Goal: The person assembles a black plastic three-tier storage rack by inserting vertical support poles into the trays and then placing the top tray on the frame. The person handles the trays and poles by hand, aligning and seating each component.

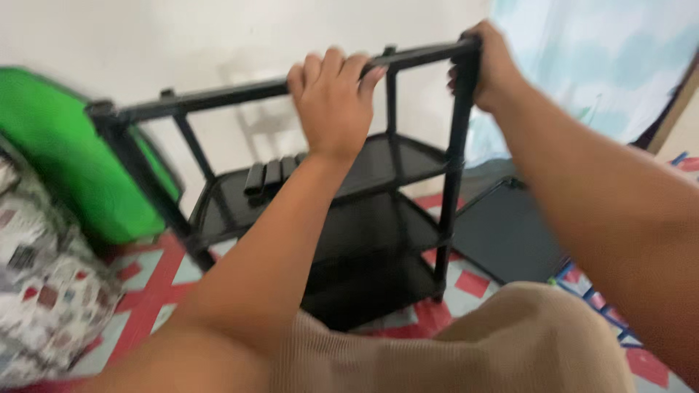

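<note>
We are in a home, a lived-in room. A red-and-pale patterned floor mat covers the ground; at nine o'clock lies a cushion in patchwork print, with a green suitcase above it. A pale blue curtain hangs at two o'clock beside the plain white wall.

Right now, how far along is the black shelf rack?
Done: the black rack stands upright with three mesh shelves fitted. In hand: the left hand holds the top rail, and the right hand holds the corner post. Left: one loose shelf panel lies on the floor, and short black tubes rest on the upper shelf.
</note>
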